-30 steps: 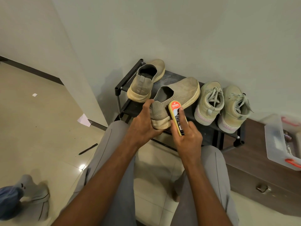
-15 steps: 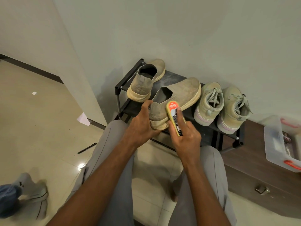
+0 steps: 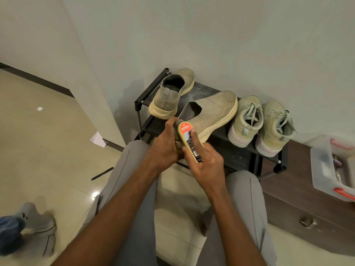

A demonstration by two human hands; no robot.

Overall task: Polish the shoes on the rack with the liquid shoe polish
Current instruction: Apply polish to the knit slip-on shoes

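Head view: left hand (image 3: 163,150) grips heel of beige knit slip-on shoe (image 3: 211,112) above black metal rack (image 3: 240,150); right hand (image 3: 208,166) clasps yellow-and-orange liquid polish bottle (image 3: 189,139) against heel.

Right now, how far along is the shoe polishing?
Early. Nothing looks finished: all four shoes look dull. In hand: left hand holds the knit slip-on by its heel, right hand presses the polish bottle against it. Left: its mate and the two lace-up sneakers on the rack.
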